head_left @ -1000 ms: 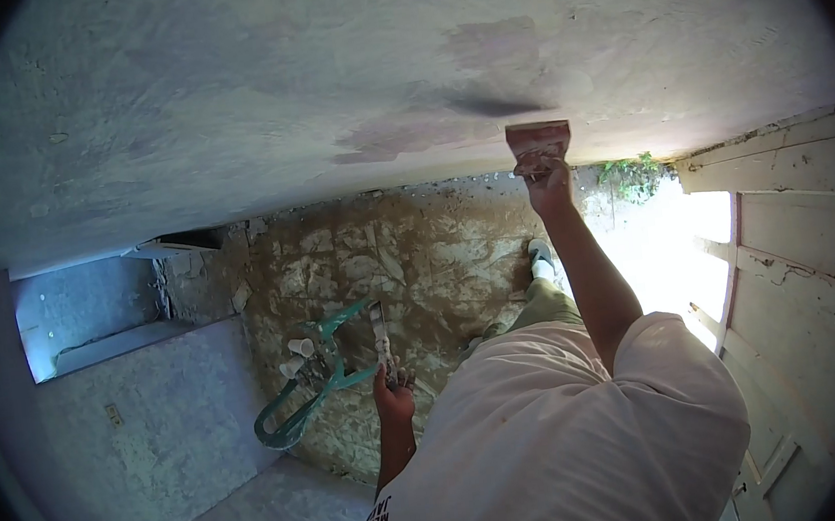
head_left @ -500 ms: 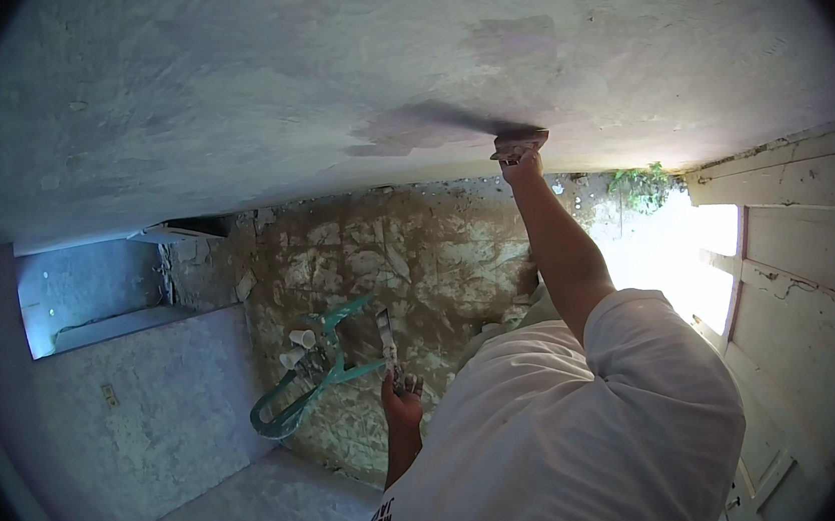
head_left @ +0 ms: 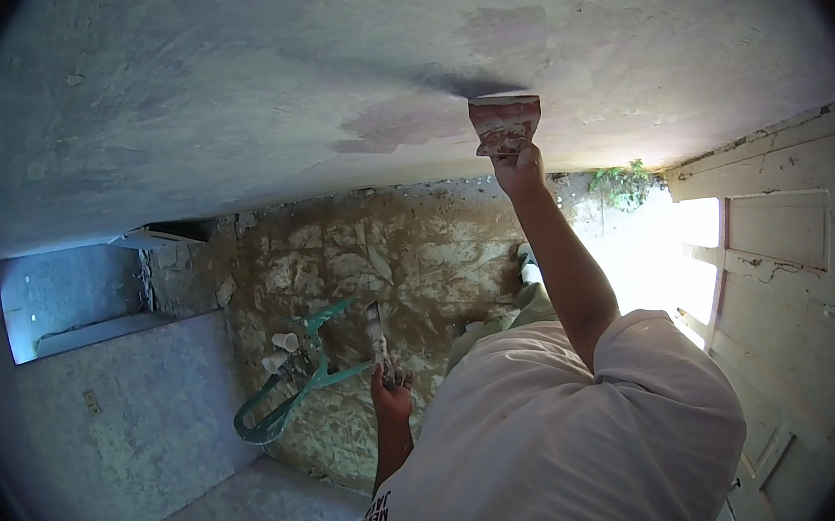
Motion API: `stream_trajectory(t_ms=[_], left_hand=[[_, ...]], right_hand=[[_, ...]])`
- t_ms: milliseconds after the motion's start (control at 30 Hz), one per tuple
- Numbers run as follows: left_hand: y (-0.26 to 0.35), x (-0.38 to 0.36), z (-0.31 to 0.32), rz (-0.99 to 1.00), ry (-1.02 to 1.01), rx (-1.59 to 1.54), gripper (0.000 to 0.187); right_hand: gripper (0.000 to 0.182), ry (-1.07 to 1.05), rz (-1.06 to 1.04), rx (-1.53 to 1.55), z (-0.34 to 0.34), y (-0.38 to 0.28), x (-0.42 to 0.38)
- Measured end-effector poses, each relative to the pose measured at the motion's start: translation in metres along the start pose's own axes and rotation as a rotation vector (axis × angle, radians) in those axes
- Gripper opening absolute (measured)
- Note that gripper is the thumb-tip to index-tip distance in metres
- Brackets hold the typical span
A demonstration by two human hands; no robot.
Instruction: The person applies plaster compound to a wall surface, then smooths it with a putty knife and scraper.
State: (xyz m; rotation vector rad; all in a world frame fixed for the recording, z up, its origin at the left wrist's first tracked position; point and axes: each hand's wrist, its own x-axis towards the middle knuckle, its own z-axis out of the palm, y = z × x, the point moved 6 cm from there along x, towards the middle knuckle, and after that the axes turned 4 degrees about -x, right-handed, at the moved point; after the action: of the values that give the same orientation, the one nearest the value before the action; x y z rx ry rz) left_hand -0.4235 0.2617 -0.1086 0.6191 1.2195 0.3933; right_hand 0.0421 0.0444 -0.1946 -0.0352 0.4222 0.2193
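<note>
My right hand (head_left: 519, 168) is closed around a wide putty knife (head_left: 506, 119) with a reddish, smeared blade. The blade's far edge meets the pale, patchy wall (head_left: 302, 101), beside a darker pinkish patch. Lower down at the left, my left hand (head_left: 390, 396) grips a second, narrower-looking putty knife (head_left: 377, 333), coated in whitish material and pointing away from me. That one is held up over the floor, apart from the wall.
A teal plastic frame, perhaps a chair (head_left: 318, 371), stands left of my left hand with white cups (head_left: 280, 349) on it. The floor (head_left: 407, 251) is splattered. A panelled door (head_left: 777, 236) and bright opening lie right; a low wall (head_left: 141, 418) stands left.
My right hand has moved the wide putty knife up the wall, and its blade face now shows more. The left hand still holds its knife. My view has shifted slightly.
</note>
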Motion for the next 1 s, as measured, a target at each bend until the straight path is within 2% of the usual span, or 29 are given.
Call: stream_trajectory(t_ms=[33,133,233,333,467,567,700,867,967,1000], left_hand=[[0.002,0.0,-0.002,0.005,0.014,-0.006,0.035],[0.004,-0.004,-0.013,0.007,0.005,0.008,0.036],[0.004,-0.005,-0.032,-0.007,0.026,0.021,0.035],[0.01,-0.014,-0.042,0.003,0.024,0.044,0.033],[0.019,-0.022,-0.052,0.011,0.047,0.06,0.033],[0.021,-0.021,-0.057,0.015,0.063,0.064,0.034],[0.022,-0.018,-0.05,0.019,0.093,0.067,0.034],[0.021,0.001,-0.039,-0.024,0.01,0.092,0.034],[0.021,0.008,-0.031,-0.038,-0.017,0.113,0.035],[0.021,0.01,-0.028,-0.044,-0.029,0.124,0.035]], right_hand=[[0.049,-0.052,0.016,0.038,-0.009,0.003,0.004],[0.042,0.186,-0.004,-0.223,-0.058,0.019,0.013],[0.029,0.482,0.092,-0.165,-0.154,0.05,0.06],[0.037,0.59,0.106,-0.347,-0.167,0.057,0.076],[0.031,0.385,-0.005,-0.141,-0.14,0.066,0.105],[0.03,0.247,-0.067,-0.017,-0.081,0.059,0.094],[0.032,0.205,-0.046,0.011,-0.025,0.057,0.068],[0.035,0.237,-0.016,0.077,0.01,0.039,0.038],[0.043,0.132,-0.083,0.014,0.035,0.023,0.005],[0.046,0.024,-0.09,0.013,0.045,0.014,-0.004]])
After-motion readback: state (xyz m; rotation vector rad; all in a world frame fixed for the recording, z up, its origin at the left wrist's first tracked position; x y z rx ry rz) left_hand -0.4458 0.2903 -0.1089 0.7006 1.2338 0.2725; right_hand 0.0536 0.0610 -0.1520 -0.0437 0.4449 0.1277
